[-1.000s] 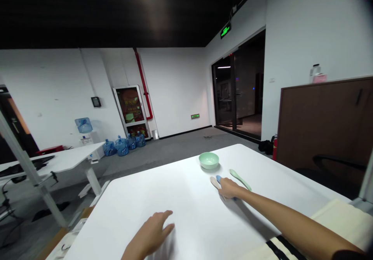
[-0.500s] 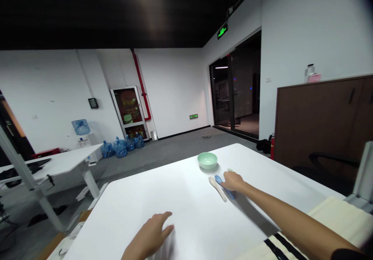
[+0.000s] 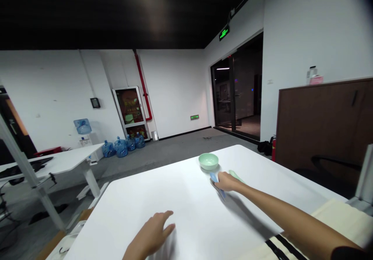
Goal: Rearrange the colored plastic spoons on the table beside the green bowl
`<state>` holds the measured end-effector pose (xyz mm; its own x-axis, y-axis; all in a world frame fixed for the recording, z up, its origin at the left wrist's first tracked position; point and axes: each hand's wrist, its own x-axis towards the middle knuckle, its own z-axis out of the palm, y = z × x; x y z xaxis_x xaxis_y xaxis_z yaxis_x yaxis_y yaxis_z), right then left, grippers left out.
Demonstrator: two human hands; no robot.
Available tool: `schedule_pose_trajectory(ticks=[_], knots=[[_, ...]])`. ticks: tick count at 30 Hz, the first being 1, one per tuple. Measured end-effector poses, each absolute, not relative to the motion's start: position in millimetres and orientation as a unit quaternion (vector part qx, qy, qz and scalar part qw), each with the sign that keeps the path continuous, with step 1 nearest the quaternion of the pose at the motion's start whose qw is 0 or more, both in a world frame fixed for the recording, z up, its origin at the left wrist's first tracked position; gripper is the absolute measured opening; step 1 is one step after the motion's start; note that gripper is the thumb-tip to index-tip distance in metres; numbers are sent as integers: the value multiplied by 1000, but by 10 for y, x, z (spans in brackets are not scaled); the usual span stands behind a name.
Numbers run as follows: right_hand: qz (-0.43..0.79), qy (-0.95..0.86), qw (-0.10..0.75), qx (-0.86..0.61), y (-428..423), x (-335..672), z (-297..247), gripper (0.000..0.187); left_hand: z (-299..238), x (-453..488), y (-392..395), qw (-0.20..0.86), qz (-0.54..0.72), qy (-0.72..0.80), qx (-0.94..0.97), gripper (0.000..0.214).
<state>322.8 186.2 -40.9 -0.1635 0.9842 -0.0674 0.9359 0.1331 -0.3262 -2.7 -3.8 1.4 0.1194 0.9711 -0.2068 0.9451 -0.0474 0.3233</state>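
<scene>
My right hand (image 3: 227,182) is closed around a blue spoon (image 3: 213,177), its bowl end pointing away from me. Just under it lies a beige spoon (image 3: 213,184), mostly covered by the blue one. To the right of the hand a light green spoon (image 3: 234,175) rests on the white table (image 3: 140,198), partly hidden by my wrist. A green bowl (image 3: 208,161) stands upright beyond the spoons. My left hand (image 3: 151,232) hovers over the near part of the table, thumb and fingers apart, holding nothing.
A cream cloth with black stripes (image 3: 326,217) lies at the table's near right. Farther off are another white table (image 3: 72,161), blue water jugs (image 3: 121,147) by the wall, and a brown cabinet (image 3: 320,124) with a dark chair (image 3: 326,163) before it.
My right hand has taken hold of the blue spoon and shifted it slightly left, over the beige spoon. More of the green spoon now shows. My left hand has barely moved.
</scene>
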Motion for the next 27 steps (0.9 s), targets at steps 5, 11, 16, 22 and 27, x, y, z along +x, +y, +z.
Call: schedule_pose_trajectory(ticks=[5, 11, 16, 22, 27], knots=[[182, -793, 54, -579, 1771, 2825, -303, 20, -1, -54, -49, 195, 33, 658, 727, 57], [178, -788, 41, -588, 1758, 2530, -417, 15, -38, -90, -59, 194, 45, 655, 729, 57], [133, -798, 35, -587, 1747, 2471, -510, 11, -24, -68, -53, 199, 40, 656, 726, 57], [99, -813, 14, -573, 1735, 2445, -584, 11, -40, -83, -43, 198, 38, 656, 728, 57], [105, -807, 13, -581, 1719, 2445, -635, 18, -28, -75, -44, 199, 34, 659, 725, 57]])
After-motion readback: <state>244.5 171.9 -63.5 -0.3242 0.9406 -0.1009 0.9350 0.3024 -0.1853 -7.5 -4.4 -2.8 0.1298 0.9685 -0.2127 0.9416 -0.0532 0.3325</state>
